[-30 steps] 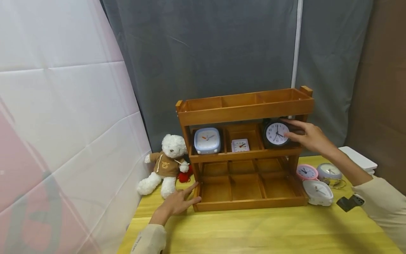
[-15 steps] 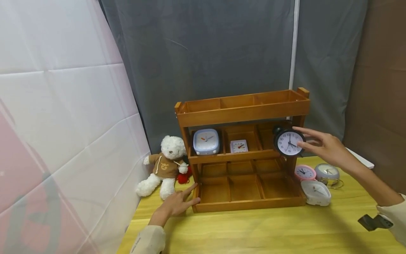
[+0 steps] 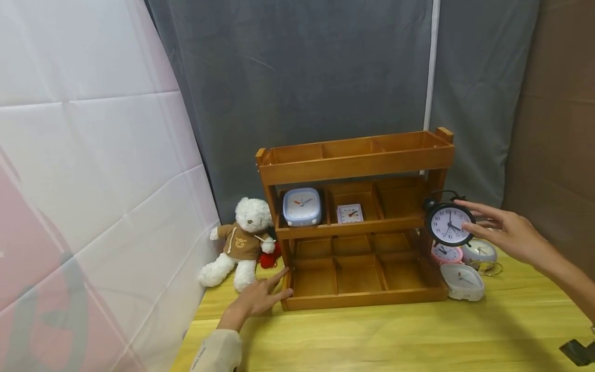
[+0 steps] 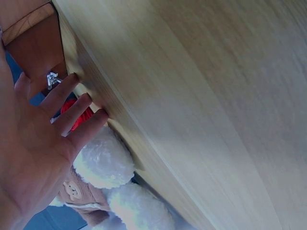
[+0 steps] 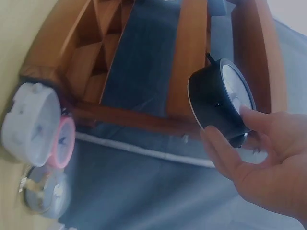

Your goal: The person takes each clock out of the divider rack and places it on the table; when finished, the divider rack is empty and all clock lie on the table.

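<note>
My right hand (image 3: 509,232) pinches a black twin-bell alarm clock (image 3: 450,224) by its right side, thumb on the face and fingers behind. The clock hangs in the air just right of the wooden three-tier shelf (image 3: 362,298); in the right wrist view its black casing (image 5: 208,98) shows. My left hand (image 3: 257,298) touches the shelf's lower left corner with its fingers extended. On the middle tier stand a blue alarm clock (image 3: 302,207) in the left compartment and a small lilac clock (image 3: 350,213) in the centre one.
Right of the shelf, a white clock (image 3: 462,282), a pink clock (image 3: 446,253) and a grey clock (image 3: 480,252) stand close together on the table (image 3: 362,341). A white teddy bear (image 3: 246,243) in a brown top sits on the left, beside something red (image 3: 268,257).
My right hand has drawn the black alarm clock out of the middle tier's right compartment, moving it rightward and down. My left hand has stayed at the shelf corner.
</note>
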A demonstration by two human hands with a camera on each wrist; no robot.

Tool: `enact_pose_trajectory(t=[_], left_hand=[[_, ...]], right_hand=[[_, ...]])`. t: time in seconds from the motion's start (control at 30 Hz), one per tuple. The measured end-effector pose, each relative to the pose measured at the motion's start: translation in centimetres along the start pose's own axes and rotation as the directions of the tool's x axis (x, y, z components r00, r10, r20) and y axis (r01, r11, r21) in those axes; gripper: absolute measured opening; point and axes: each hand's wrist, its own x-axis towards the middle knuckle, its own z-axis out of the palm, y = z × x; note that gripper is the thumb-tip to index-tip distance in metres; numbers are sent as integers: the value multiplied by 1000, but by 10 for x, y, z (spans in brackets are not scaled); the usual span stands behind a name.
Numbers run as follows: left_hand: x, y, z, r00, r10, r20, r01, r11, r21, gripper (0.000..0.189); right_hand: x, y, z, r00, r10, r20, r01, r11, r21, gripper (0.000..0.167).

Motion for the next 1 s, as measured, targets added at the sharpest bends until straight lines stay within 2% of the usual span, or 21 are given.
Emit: enact_pose_trajectory(t=[0.37,0.57,0.67,0.83,0.9,1.0], left_hand=[[2,2,-3,1000,10,-7,-10,1000,4,74],[3,3,-2,1000,6,-6,-6,1000,2,75],[3,3,-1,1000,8,0,-8,1000,6,74],[4,3,0,1000,15,8,-15,1000,8,75],[4,2,0,1000,17,3,-17,1000,6,76],[5,2,0,1000,18,-3,-18,1000,13,78]], right_hand=[[-32,46,2,998,59,-2,-59,997,-59,55],[-49,77,5,994,110,-3,-110,993,-36,55],[-59,89,6,988,156,1,-155,988,-13,55],[-77,116,9,985,173,6,-172,979,112,55],[-84,128,11,984,180,12,-180,971,155,59],[-93,145,13,973,229,30,-231,953,196,60]])
